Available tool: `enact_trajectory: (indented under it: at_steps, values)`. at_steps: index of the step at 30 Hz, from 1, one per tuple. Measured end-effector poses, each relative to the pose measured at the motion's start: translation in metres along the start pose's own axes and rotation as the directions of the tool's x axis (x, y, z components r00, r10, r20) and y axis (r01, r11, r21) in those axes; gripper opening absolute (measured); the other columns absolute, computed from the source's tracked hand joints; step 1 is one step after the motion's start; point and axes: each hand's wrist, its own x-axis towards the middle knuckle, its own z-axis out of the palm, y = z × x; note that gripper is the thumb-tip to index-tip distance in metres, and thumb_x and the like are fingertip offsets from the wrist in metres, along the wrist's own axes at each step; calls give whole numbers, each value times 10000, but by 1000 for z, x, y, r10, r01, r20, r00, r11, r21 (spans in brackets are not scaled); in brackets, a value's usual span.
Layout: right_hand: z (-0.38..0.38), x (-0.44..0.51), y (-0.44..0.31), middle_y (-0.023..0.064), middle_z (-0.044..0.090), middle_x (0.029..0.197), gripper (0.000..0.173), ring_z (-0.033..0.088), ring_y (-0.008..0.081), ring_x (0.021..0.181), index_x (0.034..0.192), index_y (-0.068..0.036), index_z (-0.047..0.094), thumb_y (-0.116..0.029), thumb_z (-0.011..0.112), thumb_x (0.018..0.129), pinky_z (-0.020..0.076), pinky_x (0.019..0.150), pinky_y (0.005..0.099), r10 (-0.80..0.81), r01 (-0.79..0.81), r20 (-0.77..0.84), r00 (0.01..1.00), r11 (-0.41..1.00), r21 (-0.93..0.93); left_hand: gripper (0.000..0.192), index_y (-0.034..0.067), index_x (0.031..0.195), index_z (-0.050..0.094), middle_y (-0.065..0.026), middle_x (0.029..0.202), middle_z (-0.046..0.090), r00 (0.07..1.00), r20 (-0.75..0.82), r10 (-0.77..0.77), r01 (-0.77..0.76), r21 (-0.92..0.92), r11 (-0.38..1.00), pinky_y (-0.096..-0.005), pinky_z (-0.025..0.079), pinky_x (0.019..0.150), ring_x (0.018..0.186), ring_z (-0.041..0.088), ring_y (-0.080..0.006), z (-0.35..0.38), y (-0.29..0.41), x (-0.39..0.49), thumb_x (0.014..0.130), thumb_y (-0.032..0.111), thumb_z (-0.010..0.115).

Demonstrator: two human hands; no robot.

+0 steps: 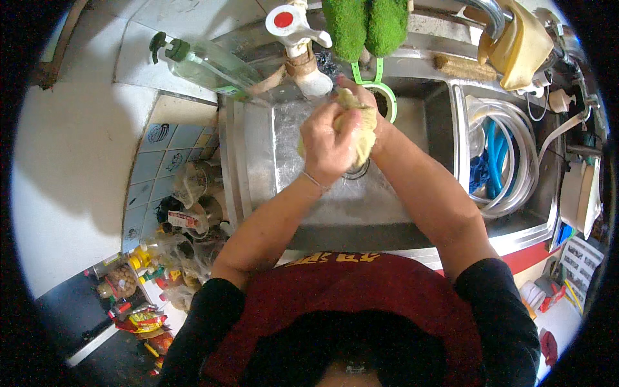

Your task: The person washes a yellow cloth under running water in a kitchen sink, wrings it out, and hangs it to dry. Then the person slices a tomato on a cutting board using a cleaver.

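Note:
Over a stainless steel sink basin, my left hand and my right hand squeeze a bunched yellow cloth between them. The cloth sticks out past the fingers on both sides. My left hand covers much of it, and most of the right hand's fingers are hidden. Just behind the hands stands a white tap whose handle bears a red dot. Below the cloth, part of the round drain shows in the basin floor.
Behind the right hand hangs a green-rimmed strainer, below green moss-like pads. A pump bottle leans at the back left. The right basin holds a coiled clear hose. A yellow rubber glove drapes over a chrome pipe.

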Motion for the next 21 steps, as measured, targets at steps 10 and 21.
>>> enact_trajectory:
  at_steps: [10, 21]
  values:
    - [83, -35, 7, 185, 649, 1216, 484, 660, 315, 1108, 1298, 6, 517, -363, 284, 1089, 538, 988, 473, 31, -75, -302, 953, 988, -135, 317, -28, 1133, 663, -117, 1038, 699, 823, 459, -335, 486, -264, 833, -366, 499, 897, 987, 654, -227, -86, -73, 33, 916, 182, 568]
    - [75, -44, 9, 176, 529, 1233, 566, 544, 335, 1140, 1334, 12, 462, -458, 452, 1019, 439, 1059, 493, -73, -42, -502, 862, 976, -214, 638, -22, 1114, 640, -176, 1204, 613, 844, 430, -321, 307, 104, 946, -375, 490, 944, 1096, 616, -254, -94, -14, 38, 672, 342, 922]
